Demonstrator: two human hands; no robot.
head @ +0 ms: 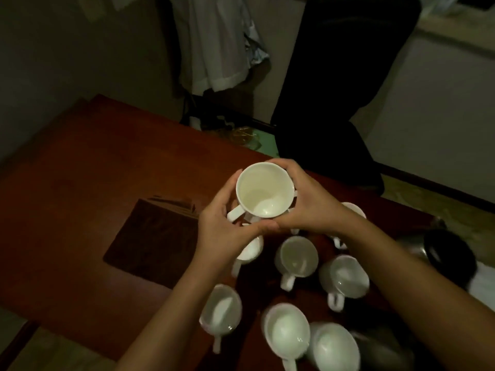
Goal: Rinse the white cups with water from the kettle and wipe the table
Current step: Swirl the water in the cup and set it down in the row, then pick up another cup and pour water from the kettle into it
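I hold one white cup (pixel 263 190) up above the reddish wooden table (pixel 88 167), its mouth facing me and a little water in its bottom. My left hand (pixel 223 224) wraps its left side near the handle, and my right hand (pixel 308 202) cups its right side. Several more white cups stand on the table below, among them one (pixel 296 255) in the middle and one (pixel 344 277) to its right. A dark kettle (pixel 444 253) sits at the right edge, partly behind my right forearm.
A dark brown cloth (pixel 150 242) lies flat on the table left of the cups. A person in dark trousers (pixel 334 89) stands beyond the table's far edge. White fabric (pixel 217 49) hangs at the back. A metal object (pixel 383 349) sits at bottom right.
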